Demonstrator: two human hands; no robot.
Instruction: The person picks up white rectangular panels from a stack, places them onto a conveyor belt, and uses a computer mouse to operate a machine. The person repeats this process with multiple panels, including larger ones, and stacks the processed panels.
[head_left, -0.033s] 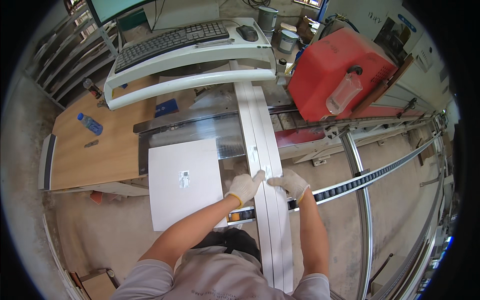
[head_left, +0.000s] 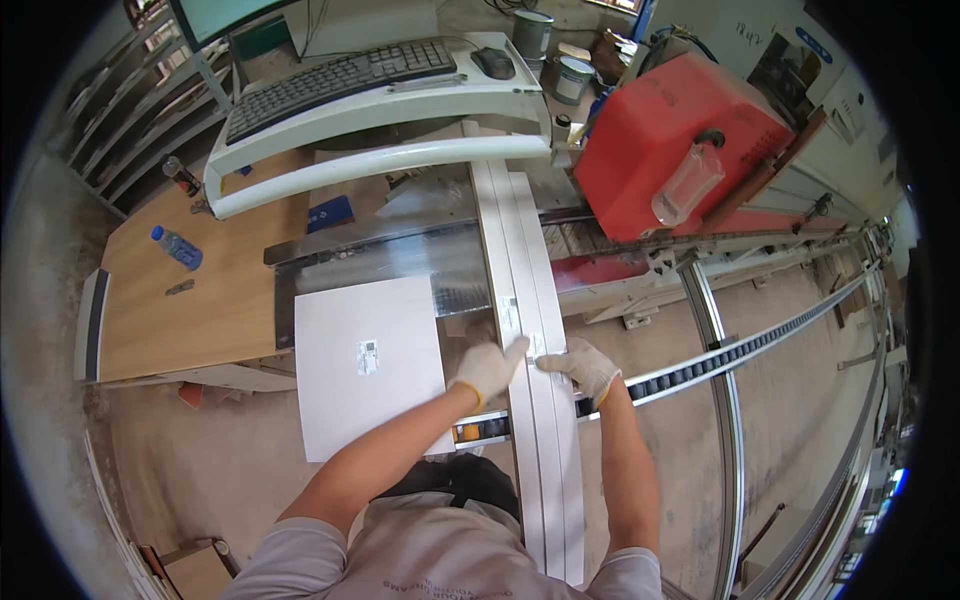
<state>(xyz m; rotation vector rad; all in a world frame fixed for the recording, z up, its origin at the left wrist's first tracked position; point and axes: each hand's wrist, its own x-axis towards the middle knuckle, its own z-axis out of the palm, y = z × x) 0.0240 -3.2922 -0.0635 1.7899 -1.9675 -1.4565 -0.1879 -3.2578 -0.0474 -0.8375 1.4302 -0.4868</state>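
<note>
Long white boards (head_left: pixel 545 460) lie side by side in front of me, running from my body toward the desk. My left hand (head_left: pixel 487 372), in a pale knitted glove, grips their left edge, with its thumb on top. My right hand (head_left: pixel 584 368), gloved alike, is closed at the right edge, its thumb pointing inward across the top. Between the thumbs is a small printed label (head_left: pixel 534 344); another label (head_left: pixel 509 315) sits just beyond on the left board. Fingers under the edges are hidden. A white square panel (head_left: pixel 370 410) with its own label lies to the left.
A roller rail (head_left: pixel 690 374) passes beneath the boards and stretches right. Ahead stands a white desk with a keyboard (head_left: pixel 340 85) and mouse (head_left: pixel 493 63). A red machine housing (head_left: pixel 660 140) is at far right. A bottle (head_left: pixel 178 247) lies on the wooden table (head_left: pixel 230 310).
</note>
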